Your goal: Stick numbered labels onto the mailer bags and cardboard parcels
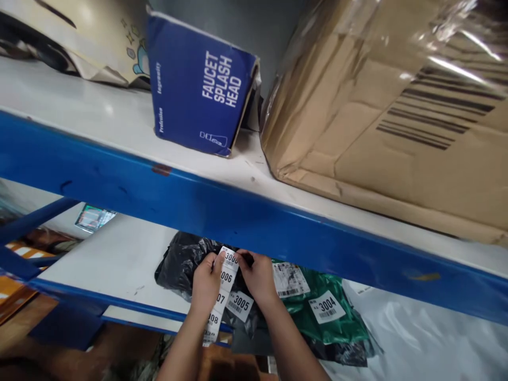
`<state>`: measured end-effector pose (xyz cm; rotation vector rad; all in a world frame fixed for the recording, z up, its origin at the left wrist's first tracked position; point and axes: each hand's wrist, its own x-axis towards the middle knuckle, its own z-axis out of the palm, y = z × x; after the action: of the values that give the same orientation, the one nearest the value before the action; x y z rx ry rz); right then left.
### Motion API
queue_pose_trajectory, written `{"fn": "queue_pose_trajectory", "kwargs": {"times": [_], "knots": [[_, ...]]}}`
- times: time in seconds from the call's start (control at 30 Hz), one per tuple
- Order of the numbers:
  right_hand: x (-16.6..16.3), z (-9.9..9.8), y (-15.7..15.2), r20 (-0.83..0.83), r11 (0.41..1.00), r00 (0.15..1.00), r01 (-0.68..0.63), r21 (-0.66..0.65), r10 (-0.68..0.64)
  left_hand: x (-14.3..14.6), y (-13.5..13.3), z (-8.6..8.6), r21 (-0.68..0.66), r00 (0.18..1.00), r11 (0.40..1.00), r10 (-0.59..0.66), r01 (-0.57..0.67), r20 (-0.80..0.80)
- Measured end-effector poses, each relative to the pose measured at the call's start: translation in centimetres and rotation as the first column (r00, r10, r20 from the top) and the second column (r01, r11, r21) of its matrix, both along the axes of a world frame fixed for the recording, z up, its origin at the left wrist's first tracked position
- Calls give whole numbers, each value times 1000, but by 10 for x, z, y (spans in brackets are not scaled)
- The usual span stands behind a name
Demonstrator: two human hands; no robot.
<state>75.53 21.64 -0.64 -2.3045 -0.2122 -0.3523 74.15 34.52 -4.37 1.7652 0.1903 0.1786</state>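
Blue steel racking fills our view, with the upper shelf (99, 114) carrying a blue faucet box (198, 90) near its front edge and a large taped carton (389, 116) to the right of it, while the blue front beam (254, 217) cuts across just above our hands. On the lower shelf (119, 259) we hold a strip of numbered labels (222, 296) over a black bag (180, 264) that lies near the front edge, half tucked under the beam. Our left hand (206, 283) has its fingers closed on the strip from the left, and our right hand (257, 278) pinches the top label, the one beginning 300, at its upper right corner. We judge the labelling to be partly done: one black bag already carries label 3005 (240, 304) and the green bag (329, 312) to the right carries label 3004 (327, 307), so the top label on the strip looks like the one in hand, with 006, 07 and 08 left hanging below it. Room is tight above, since the beam sits close over our knuckles; to the left the lower shelf lies bare and white, giving us open space, while to the right the green bag and a white bag (416, 338) crowd the front edge.
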Motion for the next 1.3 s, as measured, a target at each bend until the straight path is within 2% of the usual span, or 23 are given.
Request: {"fn": "queue_pose_trajectory", "kwargs": {"times": [0.17,0.27,0.33,0.4,0.5,0.87,1.13,1.3], "knots": [[2,-9,-4,9,999,999,40,29,-40,0,-1,-3,-19,1000,1000,2,-2,26],[3,-9,-4,20,998,998,56,31,-57,0,-2,-5,-120,1000,993,0,2,18],[3,-6,-4,6,998,999,44,33,-45,1,0,-7,-262,998,964,-53,46,-19],[3,-1,-4,-10,999,1000,20,36,-20,1,3,-10,-399,986,908,-158,126,-49],[3,5,-4,-13,999,1000,-3,45,4,1,9,-12,-485,965,853,-255,195,-61],[7,7,-6,-48,994,999,-21,109,26,2,13,-16,-460,959,860,-279,223,-57],[6,10,0,-42,996,999,-1,94,5,0,11,-11,-327,974,924,-223,198,-41],[8,5,-1,-16,995,1000,0,101,2,-3,5,-9,-230,992,966,-124,118,-14]]}}
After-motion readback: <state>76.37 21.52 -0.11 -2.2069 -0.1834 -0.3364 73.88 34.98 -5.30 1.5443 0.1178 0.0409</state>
